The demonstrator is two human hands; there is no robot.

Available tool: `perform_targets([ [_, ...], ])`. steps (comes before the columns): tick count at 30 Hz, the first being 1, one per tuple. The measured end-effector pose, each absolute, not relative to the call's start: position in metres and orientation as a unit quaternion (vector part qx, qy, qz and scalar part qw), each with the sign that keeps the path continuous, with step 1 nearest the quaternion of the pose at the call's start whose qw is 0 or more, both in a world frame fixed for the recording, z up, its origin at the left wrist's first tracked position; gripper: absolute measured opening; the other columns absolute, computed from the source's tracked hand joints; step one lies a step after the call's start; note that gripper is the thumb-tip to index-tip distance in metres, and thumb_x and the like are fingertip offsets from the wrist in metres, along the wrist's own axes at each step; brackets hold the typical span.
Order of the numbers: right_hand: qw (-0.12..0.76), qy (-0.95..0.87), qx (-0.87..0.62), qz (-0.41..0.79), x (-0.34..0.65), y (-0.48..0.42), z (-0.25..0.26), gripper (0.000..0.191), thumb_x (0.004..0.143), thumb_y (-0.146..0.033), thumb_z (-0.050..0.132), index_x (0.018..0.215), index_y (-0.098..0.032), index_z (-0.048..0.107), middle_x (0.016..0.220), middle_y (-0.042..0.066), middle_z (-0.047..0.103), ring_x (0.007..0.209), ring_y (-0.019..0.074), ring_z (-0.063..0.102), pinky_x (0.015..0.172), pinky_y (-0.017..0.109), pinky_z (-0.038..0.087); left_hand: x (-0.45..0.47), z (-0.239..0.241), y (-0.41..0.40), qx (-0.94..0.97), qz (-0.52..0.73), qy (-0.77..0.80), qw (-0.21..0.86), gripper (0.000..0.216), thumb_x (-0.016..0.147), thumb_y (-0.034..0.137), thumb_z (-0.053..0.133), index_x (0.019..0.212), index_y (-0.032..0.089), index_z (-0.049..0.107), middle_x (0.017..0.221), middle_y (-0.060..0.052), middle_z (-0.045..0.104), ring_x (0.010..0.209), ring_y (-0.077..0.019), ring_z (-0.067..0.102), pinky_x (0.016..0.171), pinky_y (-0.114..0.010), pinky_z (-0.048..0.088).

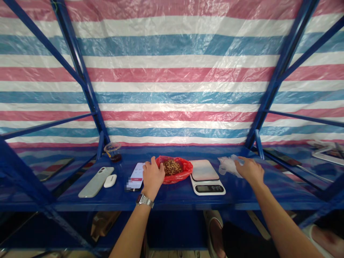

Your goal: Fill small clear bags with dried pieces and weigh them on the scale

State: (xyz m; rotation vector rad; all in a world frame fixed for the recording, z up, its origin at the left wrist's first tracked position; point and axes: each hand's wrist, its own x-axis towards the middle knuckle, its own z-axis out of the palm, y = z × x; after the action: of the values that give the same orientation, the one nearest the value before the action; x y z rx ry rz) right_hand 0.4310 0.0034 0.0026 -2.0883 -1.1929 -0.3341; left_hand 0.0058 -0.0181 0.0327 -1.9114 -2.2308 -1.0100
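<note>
While left hand [152, 175] touches red bag [180, 172], right hand [249, 170] grips clear bags [228, 165].

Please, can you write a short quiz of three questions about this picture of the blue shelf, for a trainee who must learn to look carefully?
1. True or false: the left hand rests on the edge of the red bag of nuts.
2. Multiple choice: what does the right hand touch? A) the kitchen scale B) a bunch of clear plastic bags C) the plastic cup
3. Fill in: between the red bag and the clear plastic bags stands the ____.

Key
1. True.
2. B.
3. Kitchen scale, with its plate bare.
</note>
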Motion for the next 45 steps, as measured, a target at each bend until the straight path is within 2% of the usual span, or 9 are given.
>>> perform_targets([
  [5,0.401,-0.543,-0.703,-0.224,0.379,0.003,0.022,0.04,0.09,-0.037,0.054,0.117,-0.018,0.076,0.126,0.017,0.071,0.124,0.039,0.057,0.108,0.056,0.038,0.003,0.029,-0.01,-0.619,-0.339,-0.708,-0.007,0.044,0.098,0.038,0.049,0.131,0.011,0.06,0.109,-0.022,0.07,0.108,-0.036,0.067,0.091,-0.045,0.051],
  [9,0.359,-0.732,-0.569,-0.106,0.286,0.012,0.048,0.032,0.097,-0.026,0.049,0.113,-0.022,0.076,0.116,0.009,0.075,0.11,0.0251,0.066,0.103,0.037,0.046,0.003,0.028,-0.002,-0.6,-0.325,-0.73,-0.033,0.047,0.097,0.033,0.051,0.138,0.01,0.056,0.119,-0.024,0.069,0.115,-0.036,0.066,0.097,-0.044,0.049],
  [14,0.223,-0.771,-0.595,0.04,0.211,0.045,0.044,0.028,0.097,-0.031,0.056,0.116,-0.024,0.077,0.117,0.008,0.077,0.11,0.0246,0.069,0.098,0.033,0.049,-0.001,0.021,0.013,-0.592,-0.398,-0.685,-0.145,0.038,0.094,0.017,0.055,0.131,0.01,0.06,0.116,-0.021,0.074,0.11,-0.0299,0.07,0.098,-0.039,0.049],
  [20,0.225,-0.767,-0.596,0.076,0.208,0.07,0.04,0.022,0.096,-0.027,0.057,0.096,-0.026,0.079,0.103,0.002,0.08,0.096,0.0196,0.073,0.081,0.025,0.05,-0.006,0.021,0.03,-0.557,-0.48,-0.653,-0.182,0.033,0.085,0.003,0.058,0.114,0.015,0.067,0.098,-0.009,0.076,0.089,-0.0189,0.072,0.086,-0.029,0.053],
  [26,0.325,-0.8,-0.501,0.053,0.213,0.06,0.037,0.017,0.096,-0.022,0.056,0.09,-0.023,0.073,0.096,0.003,0.073,0.086,0.0162,0.068,0.08,0.025,0.047,-0.002,0.022,0.029,-0.567,-0.555,-0.593,-0.142,0.027,0.082,0.002,0.056,0.1,0.016,0.07,0.099,-0.007,0.074,0.095,-0.0191,0.068,0.093,-0.032,0.052],
  [32,0.396,-0.794,-0.456,0.07,0.209,0.053,0.026,0.011,0.093,-0.018,0.056,0.092,-0.021,0.066,0.096,0.003,0.071,0.087,0.0179,0.066,0.083,0.028,0.048,-0.001,0.025,0.038,-0.628,-0.487,-0.603,-0.073,0.034,0.089,0.02,0.061,0.122,0.018,0.069,0.123,-0.013,0.07,0.115,-0.0252,0.065,0.106,-0.04,0.049],
  [35,0.427,-0.772,-0.462,0.085,0.206,0.048,0.023,0.01,0.092,-0.019,0.056,0.092,-0.022,0.065,0.094,0.002,0.071,0.086,0.0189,0.066,0.084,0.03,0.048,-0.006,0.022,0.048,-0.691,-0.413,-0.586,-0.092,0.03,0.092,0.023,0.062,0.119,0.019,0.073,0.123,-0.012,0.074,0.118,-0.0259,0.067,0.108,-0.04,0.048],
  [39,0.431,-0.764,-0.478,0.049,0.204,0.043,0.025,0.011,0.093,-0.02,0.054,0.092,-0.022,0.065,0.099,0.005,0.07,0.096,0.0211,0.066,0.089,0.032,0.049,-0.008,0.019,0.058,-0.704,-0.403,-0.574,-0.108,0.024,0.091,0.01,0.057,0.098,0.02,0.077,0.107,-0.008,0.079,0.106,-0.0214,0.072,0.103,-0.034,0.051],
  [45,0.343,-0.756,-0.558,0.021,0.209,0.04,0.028,0.024,0.097,-0.032,0.059,0.117,-0.021,0.065,0.106,0.009,0.074,0.102,0.0247,0.069,0.092,0.035,0.049,0.003,0.031,0.049,-0.673,-0.437,-0.59,-0.093,0.027,0.094,0.008,0.05,0.102,0.018,0.074,0.109,-0.01,0.077,0.106,-0.02,0.071,0.101,-0.033,0.052],
])
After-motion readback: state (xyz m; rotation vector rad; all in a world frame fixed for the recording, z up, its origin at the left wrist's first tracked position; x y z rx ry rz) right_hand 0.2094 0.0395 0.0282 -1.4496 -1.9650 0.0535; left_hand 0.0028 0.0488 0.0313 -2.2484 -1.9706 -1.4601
